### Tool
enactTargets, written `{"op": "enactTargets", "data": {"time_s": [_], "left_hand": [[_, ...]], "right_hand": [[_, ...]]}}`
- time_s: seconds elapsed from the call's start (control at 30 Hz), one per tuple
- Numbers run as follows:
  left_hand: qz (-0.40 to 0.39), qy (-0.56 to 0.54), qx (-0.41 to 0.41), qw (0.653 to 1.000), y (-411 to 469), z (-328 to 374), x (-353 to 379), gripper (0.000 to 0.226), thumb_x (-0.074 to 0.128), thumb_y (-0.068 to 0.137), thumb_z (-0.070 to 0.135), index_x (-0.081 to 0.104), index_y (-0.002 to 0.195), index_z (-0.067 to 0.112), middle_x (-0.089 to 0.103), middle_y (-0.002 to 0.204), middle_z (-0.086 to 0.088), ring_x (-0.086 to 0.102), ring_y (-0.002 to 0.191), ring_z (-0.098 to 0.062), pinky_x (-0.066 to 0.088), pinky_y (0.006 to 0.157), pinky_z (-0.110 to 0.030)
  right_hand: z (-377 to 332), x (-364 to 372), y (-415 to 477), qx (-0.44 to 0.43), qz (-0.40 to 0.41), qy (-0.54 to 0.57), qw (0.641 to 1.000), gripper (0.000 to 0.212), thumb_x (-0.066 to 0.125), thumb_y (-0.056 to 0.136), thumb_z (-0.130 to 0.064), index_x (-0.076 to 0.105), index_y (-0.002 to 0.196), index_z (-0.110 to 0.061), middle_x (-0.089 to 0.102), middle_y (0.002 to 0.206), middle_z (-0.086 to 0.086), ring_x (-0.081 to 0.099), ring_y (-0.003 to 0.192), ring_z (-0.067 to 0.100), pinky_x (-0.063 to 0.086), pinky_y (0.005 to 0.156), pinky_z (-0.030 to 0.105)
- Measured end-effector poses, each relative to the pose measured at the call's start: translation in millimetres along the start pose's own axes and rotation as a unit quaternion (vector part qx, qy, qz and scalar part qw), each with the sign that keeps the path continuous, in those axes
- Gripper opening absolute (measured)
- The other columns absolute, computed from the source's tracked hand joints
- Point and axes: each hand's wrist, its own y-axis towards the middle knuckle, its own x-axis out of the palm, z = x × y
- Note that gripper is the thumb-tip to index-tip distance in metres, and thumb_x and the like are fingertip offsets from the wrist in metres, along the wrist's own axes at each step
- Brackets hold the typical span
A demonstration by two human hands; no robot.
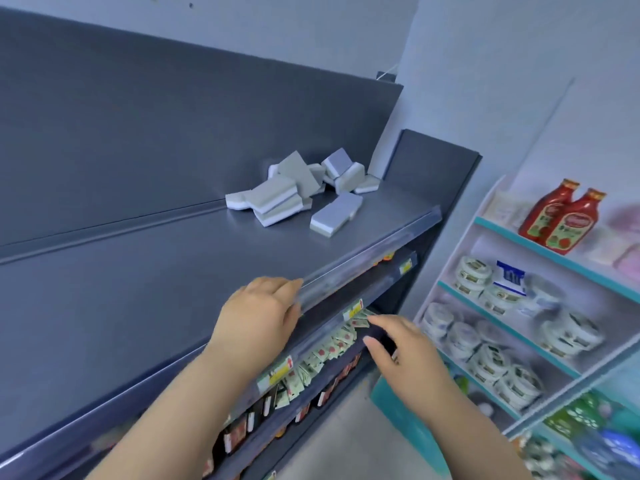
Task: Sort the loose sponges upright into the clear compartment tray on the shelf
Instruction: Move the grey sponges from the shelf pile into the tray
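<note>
Resting left hand [258, 313] relaxed on shelf [138, 271] front edge, right hand [398, 348] loose, empty; sponges [298, 188] piled near back-right corner.

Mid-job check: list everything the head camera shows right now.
Shelf: one, grey, top of the unit.
Sponges: about ten, grey and white, loose heap at the shelf's far right end.
Tray: none in view.
Sachets: many, pale green, next shelf down.
Rack: one, white with teal edges, at right.
Ketchup bottles: two, red, rack's top shelf.
Tubs: many, white, rack's middle shelves.
Left hand: one, resting on the shelf's front edge.
Right hand: one, open, near the sachets, holding nothing.
</note>
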Motion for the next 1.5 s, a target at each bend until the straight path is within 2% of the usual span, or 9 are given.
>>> {"op": "enactTargets", "data": {"time_s": [0.1,0.27,0.4,0.63,0.73,1.0,1.13,1.37,1.5], "left_hand": [[-0.022,-0.007,-0.015,1.0,29,-5,23,0.036,0.074,0.076,0.019,0.068,0.111,0.015,0.071,0.1,0.0,0.067,0.092,-0.027,0.055,0.069,-0.039],[-0.049,0.011,-0.029,0.998,61,-10,50,0.036,0.073,0.077,0.022,0.068,0.112,0.017,0.07,0.103,0.003,0.066,0.095,-0.024,0.054,0.071,-0.036],[-0.044,0.04,-0.055,0.997,93,-11,73,0.036,0.076,0.074,0.022,0.07,0.109,0.017,0.07,0.101,0.004,0.067,0.092,-0.023,0.055,0.066,-0.035],[-0.042,0.077,-0.119,0.989,164,4,111,0.037,0.079,0.071,0.021,0.07,0.107,0.017,0.07,0.102,0.003,0.068,0.089,-0.02,0.055,0.064,-0.03],[-0.05,0.056,-0.159,0.984,194,15,131,0.039,0.07,0.08,0.021,0.065,0.118,0.017,0.064,0.118,0.004,0.062,0.105,-0.02,0.052,0.077,-0.031],[-0.09,0.148,-0.209,0.963,234,27,180,0.054,0.088,0.054,0.032,0.071,0.104,0.017,0.069,0.1,0.003,0.068,0.087,-0.021,0.056,0.067,-0.03],[-0.088,0.159,-0.261,0.948,236,28,194,0.06,0.091,0.048,0.021,0.07,0.104,0.015,0.066,0.101,0.0,0.066,0.085,-0.026,0.056,0.066,-0.031],[-0.079,0.191,-0.278,0.938,248,31,198,0.058,0.088,0.044,0.014,0.07,0.1,0.014,0.068,0.091,0.0,0.065,0.068,-0.021,0.053,0.058,-0.022],[-0.068,0.147,-0.368,0.916,254,34,193,0.052,0.056,0.087,0.022,0.043,0.136,0.014,0.058,0.123,0.0,0.057,0.103,-0.024,0.043,0.084,-0.027]], "right_hand": [[18,-2,26,0.015,0.018,0.019,1.0,0.035,0.053,0.09,-0.035,0.053,0.125,-0.028,0.052,0.117,-0.013,0.044,0.09,0.003,0.042,0.092,0.028],[45,3,82,-0.003,0.021,0.047,0.999,0.033,0.054,0.091,-0.032,0.054,0.123,-0.028,0.051,0.118,-0.016,0.048,0.11,0.001,0.036,0.095,0.018],[65,0,144,-0.036,0.006,0.073,0.997,0.033,0.052,0.091,-0.032,0.052,0.124,-0.03,0.049,0.12,-0.017,0.044,0.105,-0.007,0.028,0.084,0.0],[101,-11,276,-0.119,-0.047,0.112,0.985,0.034,0.049,0.093,-0.032,0.049,0.127,-0.028,0.046,0.122,-0.018,0.04,0.112,-0.005,0.029,0.094,0.014],[117,-13,324,-0.172,-0.082,0.097,0.977,0.034,0.048,0.094,-0.029,0.049,0.128,-0.025,0.047,0.126,-0.016,0.04,0.119,0.001,0.029,0.095,0.014],[152,-6,417,-0.261,-0.162,0.023,0.952,0.044,0.044,0.096,-0.028,0.037,0.139,-0.023,0.029,0.148,-0.012,0.018,0.137,0.002,0.015,0.103,0.013],[153,1,435,-0.288,-0.215,-0.019,0.933,0.051,0.048,0.093,-0.04,0.036,0.139,-0.025,0.022,0.151,-0.012,0.018,0.139,0.005,0.024,0.105,0.022],[147,10,443,-0.352,-0.133,-0.095,0.922,0.056,0.058,0.08,-0.057,0.045,0.119,-0.018,0.046,0.117,-0.004,0.049,0.103,0.015,0.043,0.081,0.024],[140,18,442,-0.373,-0.072,-0.161,0.911,0.048,0.07,0.071,-0.051,0.05,0.092,-0.013,0.051,0.085,0.003,0.045,0.066,0.017,0.038,0.053,0.025]]}}
